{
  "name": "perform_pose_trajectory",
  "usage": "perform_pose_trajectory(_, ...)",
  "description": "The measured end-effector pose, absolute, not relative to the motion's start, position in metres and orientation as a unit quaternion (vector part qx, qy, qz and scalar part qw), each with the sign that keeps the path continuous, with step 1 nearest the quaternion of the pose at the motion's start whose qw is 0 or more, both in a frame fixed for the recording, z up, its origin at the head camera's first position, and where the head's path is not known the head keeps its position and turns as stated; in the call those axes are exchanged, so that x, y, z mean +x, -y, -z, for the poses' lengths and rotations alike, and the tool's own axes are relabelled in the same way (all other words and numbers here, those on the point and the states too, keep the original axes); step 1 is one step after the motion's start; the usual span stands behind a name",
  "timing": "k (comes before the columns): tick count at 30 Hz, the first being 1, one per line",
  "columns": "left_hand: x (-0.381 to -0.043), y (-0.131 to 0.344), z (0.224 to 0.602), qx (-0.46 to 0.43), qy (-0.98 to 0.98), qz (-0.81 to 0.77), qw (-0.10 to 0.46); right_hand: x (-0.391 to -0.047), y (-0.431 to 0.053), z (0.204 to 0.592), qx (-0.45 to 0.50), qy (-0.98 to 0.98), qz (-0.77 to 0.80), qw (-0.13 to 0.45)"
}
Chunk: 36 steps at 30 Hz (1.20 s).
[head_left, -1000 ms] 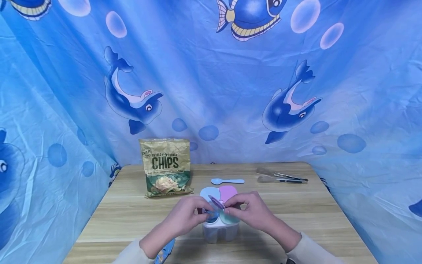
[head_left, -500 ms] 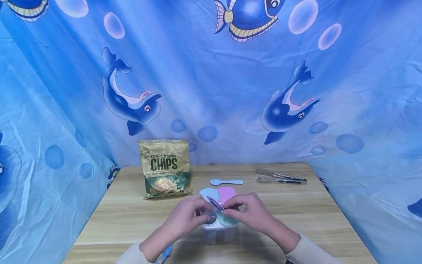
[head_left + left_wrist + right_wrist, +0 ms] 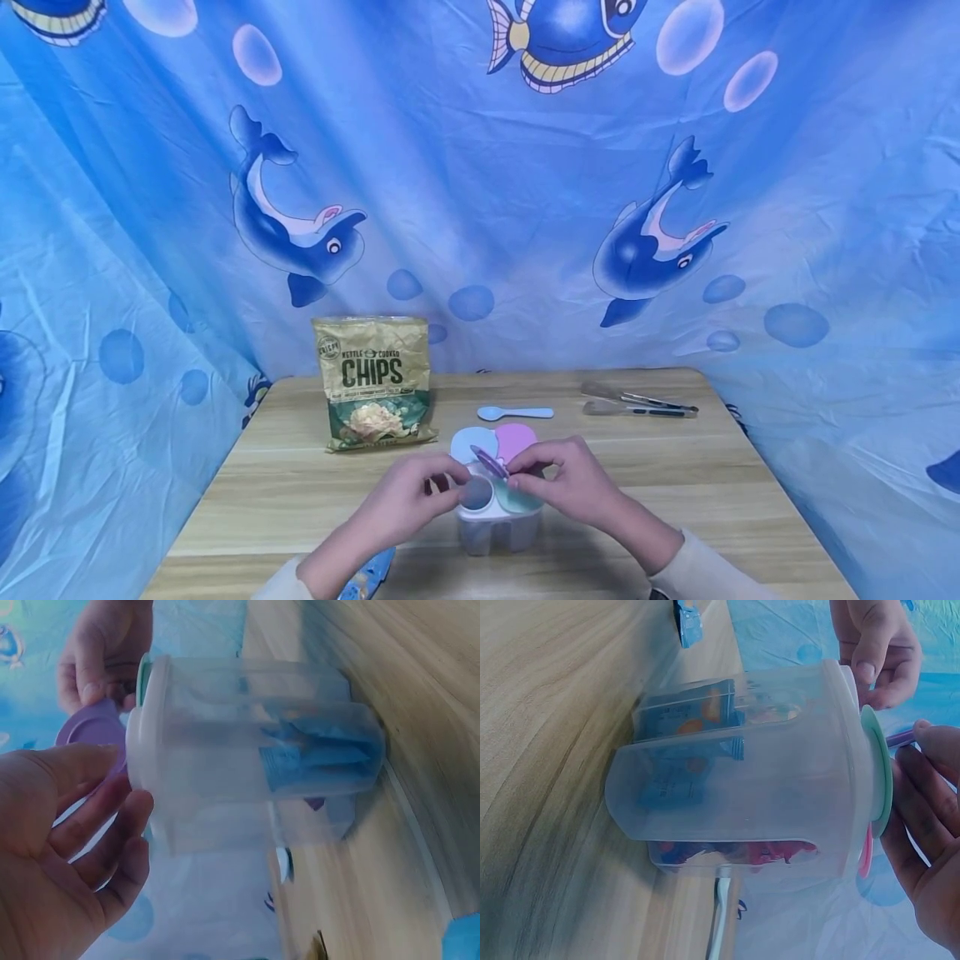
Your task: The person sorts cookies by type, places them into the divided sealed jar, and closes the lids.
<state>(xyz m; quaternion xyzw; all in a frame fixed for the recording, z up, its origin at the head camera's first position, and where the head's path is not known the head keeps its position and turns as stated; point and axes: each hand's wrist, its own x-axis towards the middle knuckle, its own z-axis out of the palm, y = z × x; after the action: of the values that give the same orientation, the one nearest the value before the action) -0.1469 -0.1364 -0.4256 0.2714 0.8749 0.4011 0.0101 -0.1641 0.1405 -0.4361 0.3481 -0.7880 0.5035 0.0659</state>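
Note:
A clear plastic container (image 3: 498,533) with several compartments stands on the table, topped by pale blue (image 3: 472,443), pink (image 3: 519,438) and green (image 3: 519,498) lids. My right hand (image 3: 567,481) pinches the edge of a purple lid (image 3: 487,460), keeping it raised above the front-left opening. Beside that opening is my left hand (image 3: 411,496), fingers loosely bent and holding nothing. Through the wall in the left wrist view, a blue packet (image 3: 319,757) lies at the bottom of the compartment. Other blue packets (image 3: 679,720) and red wrappers (image 3: 780,851) show inside in the right wrist view.
A bag of chips (image 3: 377,385) stands at the back left. Behind the container lie a light blue spoon (image 3: 517,413) and, farther right, tongs (image 3: 637,410). Another blue packet (image 3: 369,577) is on the table by my left forearm. A printed blue cloth (image 3: 480,208) surrounds the table.
Blue showed at the front-left opening under my left fingers; now the opening looks grey and the left hand has drawn back slightly left. The right hand still holds the purple lid up.

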Motion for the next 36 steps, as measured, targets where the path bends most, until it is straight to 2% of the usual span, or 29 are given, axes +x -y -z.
perform_pose_trajectory(8, -0.143, 0.179, 0.435, 0.212, -0.878, -0.427, 0.041, -0.165, -0.139, 0.434, 0.367, 0.776, -0.506, 0.083)
perform_pose_trajectory(15, -0.143, 0.228, 0.458, 0.19, -0.879, -0.425, 0.1, -0.166, -0.138, 0.436, 0.368, 0.775, -0.507, 0.084)
perform_pose_trajectory(22, -0.136, 0.268, 0.484, 0.16, -0.884, -0.426, 0.109, -0.164, -0.139, 0.435, 0.366, 0.779, -0.503, 0.078)
perform_pose_trajectory(29, -0.131, 0.285, 0.505, 0.124, -0.88, -0.429, 0.163, -0.163, -0.139, 0.434, 0.365, 0.783, -0.498, 0.08)
perform_pose_trajectory(36, -0.127, 0.284, 0.519, 0.131, -0.868, -0.442, 0.184, -0.163, -0.139, 0.434, 0.362, 0.785, -0.497, 0.079)
